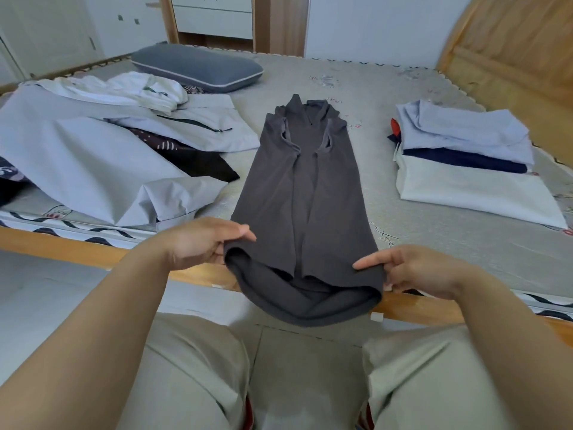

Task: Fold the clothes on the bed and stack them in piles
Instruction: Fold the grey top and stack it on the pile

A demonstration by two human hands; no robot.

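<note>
A dark grey shirt (pixel 305 193) lies lengthwise on the bed (pixel 434 231), its sides folded in to a narrow strip, collar at the far end. Its hem hangs over the bed's near wooden edge. My left hand (pixel 204 243) pinches the hem's left corner. My right hand (pixel 412 270) pinches the right corner between thumb and fingers. A stack of folded clothes (pixel 465 162) sits to the right: pale blue on top, navy under it, white at the bottom. Unfolded clothes (pixel 93 150) lie heaped on the left.
A grey pillow (pixel 198 68) rests at the far side of the bed. The wooden headboard (pixel 511 51) rises at the right. White cabinets (pixel 214 13) stand behind the bed. My legs in light trousers (pixel 198 383) fill the bottom of the view.
</note>
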